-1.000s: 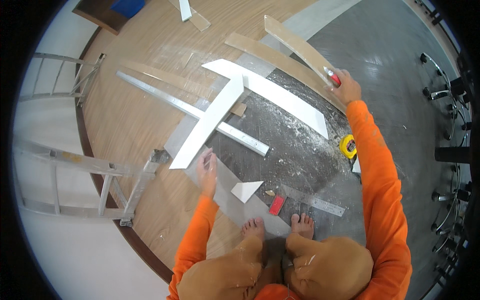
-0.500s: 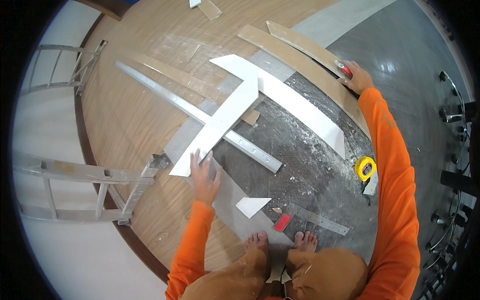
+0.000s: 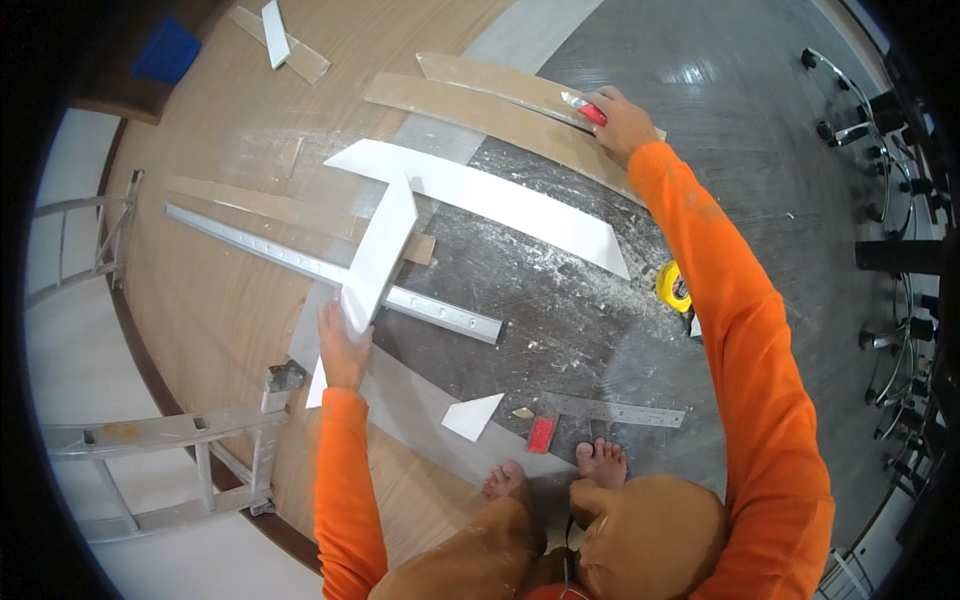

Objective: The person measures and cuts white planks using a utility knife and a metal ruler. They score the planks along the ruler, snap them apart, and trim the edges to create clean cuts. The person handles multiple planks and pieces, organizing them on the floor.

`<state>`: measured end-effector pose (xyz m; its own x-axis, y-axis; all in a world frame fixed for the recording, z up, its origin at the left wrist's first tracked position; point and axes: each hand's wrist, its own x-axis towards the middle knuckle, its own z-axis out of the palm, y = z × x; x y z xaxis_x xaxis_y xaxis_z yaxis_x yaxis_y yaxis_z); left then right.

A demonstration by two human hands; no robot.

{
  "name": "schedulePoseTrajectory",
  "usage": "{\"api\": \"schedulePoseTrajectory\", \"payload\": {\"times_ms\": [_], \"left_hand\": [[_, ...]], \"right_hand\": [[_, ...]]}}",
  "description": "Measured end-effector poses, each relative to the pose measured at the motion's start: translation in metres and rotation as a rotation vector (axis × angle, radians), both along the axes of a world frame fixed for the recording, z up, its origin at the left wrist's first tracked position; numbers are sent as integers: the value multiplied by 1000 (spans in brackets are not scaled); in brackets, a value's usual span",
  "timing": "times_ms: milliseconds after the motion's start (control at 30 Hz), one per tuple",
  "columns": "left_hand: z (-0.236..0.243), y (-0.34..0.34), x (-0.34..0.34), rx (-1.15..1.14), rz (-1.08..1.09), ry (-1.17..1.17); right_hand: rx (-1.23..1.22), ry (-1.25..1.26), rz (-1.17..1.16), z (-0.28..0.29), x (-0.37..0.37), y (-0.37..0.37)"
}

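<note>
Hands: I have two in view, both bare.
Left hand (image 3: pixel 345 350): one, somewhat blurred, at the near part of the short white strip (image 3: pixel 388 230), fingers and thumb to either side; I cannot tell whether it grips or only rests.
Right hand (image 3: pixel 622 122): one, fingers closed round one red knife (image 3: pixel 591 113), the pale tip pointing away, over the brown strips; I cannot tell whether it touches them.
White strips: two long ones; the short one crosses the metal bar (image 3: pixel 445 316) and meets the long white strip (image 3: pixel 510 203) at its far end. One white end (image 3: pixel 316 384) shows past my left hand; I cannot tell whether it is the same piece.
Brown strips: two near my right hand, an upper one (image 3: pixel 490 78) and a lower one (image 3: pixel 500 122), side by side; one more, the left brown strip (image 3: pixel 260 205), beyond the bar.
Near the feet: one white scrap (image 3: pixel 473 417), one small chip (image 3: pixel 523 413), one red block (image 3: pixel 541 435), one ruler (image 3: pixel 630 411).
Tape measure: one, yellow (image 3: pixel 673 287), just beside my right sleeve (image 3: pixel 720 260).
Bin: one, blue (image 3: pixel 167 50), far left.
</note>
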<state>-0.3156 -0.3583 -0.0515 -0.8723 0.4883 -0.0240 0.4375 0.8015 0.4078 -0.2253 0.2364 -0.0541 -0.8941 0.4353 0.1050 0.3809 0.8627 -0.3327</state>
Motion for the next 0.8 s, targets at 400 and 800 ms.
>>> {"api": "schedulePoseTrajectory", "payload": {"times_ms": [400,800], "left_hand": [[106,-17,56,408,290,-311],[180,14,122,1591,161,-976]], "right_hand": [[-222,-136,176,-17,52,-187],[-545,125,35,69,79,-211]]}}
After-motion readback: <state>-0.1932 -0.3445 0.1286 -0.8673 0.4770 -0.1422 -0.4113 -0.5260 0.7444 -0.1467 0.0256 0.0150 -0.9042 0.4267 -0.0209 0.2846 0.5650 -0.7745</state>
